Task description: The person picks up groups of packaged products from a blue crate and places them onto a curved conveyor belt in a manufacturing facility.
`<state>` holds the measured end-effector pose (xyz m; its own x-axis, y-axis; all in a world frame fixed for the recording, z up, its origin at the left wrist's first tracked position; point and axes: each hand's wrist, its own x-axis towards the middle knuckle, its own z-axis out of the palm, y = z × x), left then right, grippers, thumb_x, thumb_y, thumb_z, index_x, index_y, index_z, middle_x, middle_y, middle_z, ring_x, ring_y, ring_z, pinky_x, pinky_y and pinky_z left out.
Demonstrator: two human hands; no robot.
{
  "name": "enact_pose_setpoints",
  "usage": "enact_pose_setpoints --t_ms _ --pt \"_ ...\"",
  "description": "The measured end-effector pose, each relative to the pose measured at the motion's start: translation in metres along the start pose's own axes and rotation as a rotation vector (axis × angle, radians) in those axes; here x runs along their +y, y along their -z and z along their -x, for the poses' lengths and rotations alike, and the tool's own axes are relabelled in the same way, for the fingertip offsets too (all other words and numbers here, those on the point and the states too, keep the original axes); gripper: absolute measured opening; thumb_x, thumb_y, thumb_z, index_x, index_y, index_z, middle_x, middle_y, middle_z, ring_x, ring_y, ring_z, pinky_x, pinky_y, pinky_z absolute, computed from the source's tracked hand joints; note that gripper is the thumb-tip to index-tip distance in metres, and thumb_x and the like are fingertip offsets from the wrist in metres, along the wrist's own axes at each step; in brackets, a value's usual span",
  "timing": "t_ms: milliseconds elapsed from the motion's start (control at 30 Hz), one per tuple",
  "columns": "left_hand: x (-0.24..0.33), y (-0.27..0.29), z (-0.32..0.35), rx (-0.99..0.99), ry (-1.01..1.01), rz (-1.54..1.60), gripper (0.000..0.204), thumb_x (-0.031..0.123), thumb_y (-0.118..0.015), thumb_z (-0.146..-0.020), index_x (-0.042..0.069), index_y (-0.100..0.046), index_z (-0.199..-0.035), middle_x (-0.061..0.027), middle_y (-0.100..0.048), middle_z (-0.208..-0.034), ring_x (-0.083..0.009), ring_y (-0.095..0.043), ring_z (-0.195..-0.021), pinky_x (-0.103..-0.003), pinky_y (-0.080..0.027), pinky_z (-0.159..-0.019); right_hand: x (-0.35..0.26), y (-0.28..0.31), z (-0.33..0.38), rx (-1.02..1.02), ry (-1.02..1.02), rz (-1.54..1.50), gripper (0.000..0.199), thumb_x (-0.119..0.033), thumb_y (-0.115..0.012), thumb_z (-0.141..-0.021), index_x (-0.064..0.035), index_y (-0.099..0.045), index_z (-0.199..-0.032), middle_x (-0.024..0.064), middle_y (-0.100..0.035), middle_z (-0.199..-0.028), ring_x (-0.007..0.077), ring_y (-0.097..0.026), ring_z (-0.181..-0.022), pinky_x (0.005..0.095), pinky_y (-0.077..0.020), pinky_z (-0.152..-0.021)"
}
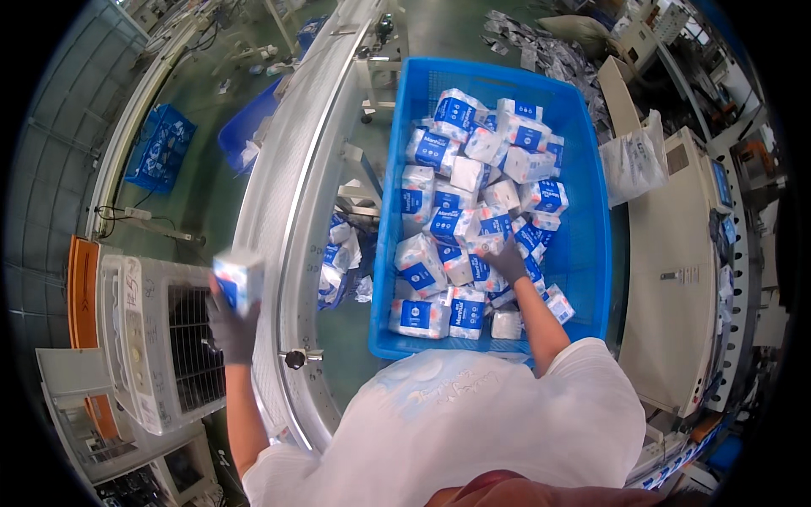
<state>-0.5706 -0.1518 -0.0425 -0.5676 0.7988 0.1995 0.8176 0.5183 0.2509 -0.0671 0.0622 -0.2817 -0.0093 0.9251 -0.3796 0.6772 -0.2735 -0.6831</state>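
Note:
My left hand (230, 328), in a grey glove, is raised at the left edge of the conveyor. Its fingers are closed on a white and blue tissue pack (240, 277), slightly blurred. My right hand (508, 263), gloved too, reaches into a large blue plastic crate (594, 291). The fingers there are around the near side of another tissue pack (493, 225) on top of the heap; its far fingertips are partly hidden. Several similar tissue packs (421, 264) lie jumbled at different angles in the crate, some on their sides.
A pale conveyor (291, 182) with metal side rails runs along the crate's left. A white cooler-like machine (148, 338) stands left of my left arm. Right of the crate is a beige cabinet (676, 279) with a plastic bag (635, 162). Smaller blue crate (160, 148) stands beyond the conveyor.

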Motion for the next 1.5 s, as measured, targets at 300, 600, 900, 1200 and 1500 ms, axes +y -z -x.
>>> enact_pose_setpoints --t_ms 300,600,900,1200,1500 --pt "0.186 -0.025 0.056 0.046 -0.538 0.456 0.103 0.026 -0.088 -0.063 -0.002 -0.029 -0.142 -0.0287 -0.042 -0.137 -0.0431 -0.046 -0.125 -0.046 -0.04 -0.103 -0.231 0.005 0.105 -0.004 0.573 -0.679 0.095 -0.034 -0.081 -0.071 0.0034 -0.026 -0.139 0.0193 -0.05 -0.125 0.0307 -0.054 -0.112 0.0402 -0.0447 -0.095" --pt "0.094 -0.004 -0.018 0.706 -0.256 0.221 0.095 0.014 -0.083 -0.067 0.003 -0.028 -0.143 -0.0225 -0.051 -0.111 -0.0372 -0.057 -0.095 -0.044 -0.048 -0.08 -0.151 -0.067 0.057 0.113 0.793 0.079 0.112 -0.037 -0.083 -0.067 -0.0043 -0.014 -0.15 0.0187 -0.036 -0.138 0.0337 -0.042 -0.125 0.044 -0.033 -0.105" --pt "-0.001 0.008 0.054 0.058 -0.229 -0.285 0.092 0.041 -0.078 -0.075 0.002 -0.031 -0.144 -0.0251 -0.04 -0.137 -0.0432 -0.042 -0.125 -0.048 -0.039 -0.103 -0.108 -0.105 0.053 0.066 0.355 -0.189 0.107 -0.027 -0.08 -0.068 -0.0013 -0.014 -0.148 0.0242 -0.037 -0.139 0.0373 -0.042 -0.127 0.042 -0.0373 -0.105" --pt "0.176 -0.046 0.025 -0.244 -0.141 0.959 0.105 0.019 -0.086 -0.067 0.002 -0.021 -0.148 -0.016 -0.044 -0.137 -0.0265 -0.043 -0.128 -0.037 -0.038 -0.105 -0.212 -0.005 0.041 -0.279 0.887 -0.465 0.093 -0.058 -0.069 -0.078 -0.0052 -0.033 -0.145 0.0175 -0.045 -0.134 0.03 -0.038 -0.133 0.0385 -0.0301 -0.11" --pt "-0.03 0.009 0.015 0.081 -0.214 -0.271 0.087 0.03 -0.075 -0.073 0.008 -0.032 -0.146 -0.0215 -0.051 -0.116 -0.039 -0.057 -0.099 -0.048 -0.049 -0.08 -0.06 -0.03 -0.045 -0.09 0.451 0.6 0.094 -0.046 -0.077 -0.068 -0.0124 -0.034 -0.144 0.0255 -0.037 -0.136 0.0432 -0.037 -0.129 0.0447 -0.0369 -0.105"
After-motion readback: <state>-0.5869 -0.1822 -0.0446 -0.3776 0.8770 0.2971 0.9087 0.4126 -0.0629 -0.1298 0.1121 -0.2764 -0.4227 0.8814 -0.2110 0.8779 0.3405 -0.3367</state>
